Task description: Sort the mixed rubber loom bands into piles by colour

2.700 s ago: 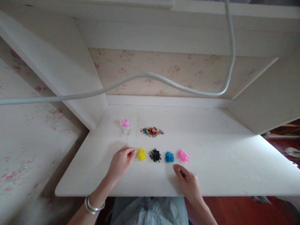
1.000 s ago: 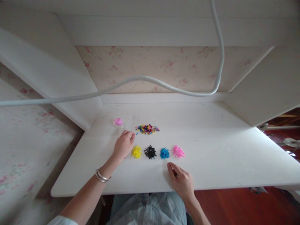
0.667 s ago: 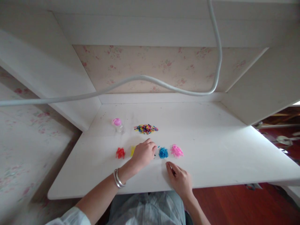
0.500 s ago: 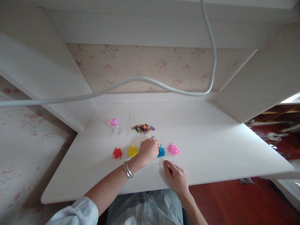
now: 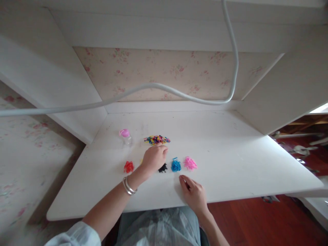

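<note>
My left hand reaches over the white table with curled fingers at the near edge of a mixed multicoloured pile of small thin pieces that look like rubber bands. Its fingertips are partly hidden, so I cannot make out what they hold. Below it lies a black pile, partly covered by the hand. A blue pile and a pink pile lie to the right, a red pile to the left. The yellow pile is almost wholly hidden. My right hand rests near the front edge, loosely closed; its inside is hidden.
A small clear bottle with a pink top stands at the back left of the table. White side panels and a floral-papered back wall enclose the table. A thick white cable crosses the view above.
My left hand has moved from beside the blue pile up and left to the mixed pile. The black pile has come into view and the yellow is now mostly covered. My right hand stays put.
</note>
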A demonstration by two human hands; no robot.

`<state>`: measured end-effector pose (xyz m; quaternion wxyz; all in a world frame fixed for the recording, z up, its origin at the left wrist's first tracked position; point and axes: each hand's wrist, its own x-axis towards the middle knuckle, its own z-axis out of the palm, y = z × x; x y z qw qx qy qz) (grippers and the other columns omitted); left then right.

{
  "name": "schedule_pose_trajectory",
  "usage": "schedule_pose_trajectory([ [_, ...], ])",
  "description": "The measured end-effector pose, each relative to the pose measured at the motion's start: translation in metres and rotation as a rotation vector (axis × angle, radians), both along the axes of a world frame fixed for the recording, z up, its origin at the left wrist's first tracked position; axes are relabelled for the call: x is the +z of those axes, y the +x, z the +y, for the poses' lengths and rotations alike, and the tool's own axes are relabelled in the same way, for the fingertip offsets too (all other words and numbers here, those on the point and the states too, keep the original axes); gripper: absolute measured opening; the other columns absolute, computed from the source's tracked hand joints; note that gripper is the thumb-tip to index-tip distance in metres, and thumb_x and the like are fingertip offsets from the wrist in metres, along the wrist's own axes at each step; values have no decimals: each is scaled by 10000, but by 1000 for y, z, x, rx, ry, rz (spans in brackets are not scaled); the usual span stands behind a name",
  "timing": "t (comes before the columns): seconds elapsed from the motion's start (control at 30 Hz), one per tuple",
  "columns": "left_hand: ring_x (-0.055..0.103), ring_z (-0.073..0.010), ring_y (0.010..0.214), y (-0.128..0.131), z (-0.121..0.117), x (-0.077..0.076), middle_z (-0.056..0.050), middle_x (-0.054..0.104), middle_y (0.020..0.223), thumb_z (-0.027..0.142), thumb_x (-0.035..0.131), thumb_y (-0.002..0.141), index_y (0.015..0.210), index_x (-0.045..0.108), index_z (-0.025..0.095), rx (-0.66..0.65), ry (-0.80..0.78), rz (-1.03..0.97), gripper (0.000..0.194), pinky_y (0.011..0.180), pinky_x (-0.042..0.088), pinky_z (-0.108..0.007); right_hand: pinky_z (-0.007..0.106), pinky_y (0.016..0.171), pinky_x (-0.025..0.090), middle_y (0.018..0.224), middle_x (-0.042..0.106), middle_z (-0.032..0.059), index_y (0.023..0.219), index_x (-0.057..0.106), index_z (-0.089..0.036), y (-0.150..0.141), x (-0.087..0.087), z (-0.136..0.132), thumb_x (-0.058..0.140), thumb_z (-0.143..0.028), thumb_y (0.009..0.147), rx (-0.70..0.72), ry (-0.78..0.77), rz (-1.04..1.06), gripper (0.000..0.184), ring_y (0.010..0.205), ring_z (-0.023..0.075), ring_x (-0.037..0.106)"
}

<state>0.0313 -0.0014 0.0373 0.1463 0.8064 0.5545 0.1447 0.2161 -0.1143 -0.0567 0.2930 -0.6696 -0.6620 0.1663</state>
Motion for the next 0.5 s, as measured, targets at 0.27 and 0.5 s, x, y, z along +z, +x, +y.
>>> schedule_pose_trajectory([
  [0.27,579,-124,704,-112,-64,-18,-25,620,802,384,432,892,912,640,188,380,175,-328,287,678,452,-229,173,469,352,525,568,-29,851,718,-190,2,37,30,455,-519,865,-21,-86,156,421,451,82,475],
  [0.5,584,-142,705,-183,-112,-81,-23,642,808,413,482,858,907,645,183,706,172,-175,286,688,448,-249,199,567,377,722,686,-13,1005,696,-300,-19,62,115,428,-435,881,108,-176,-269,325,648,123,611],
])
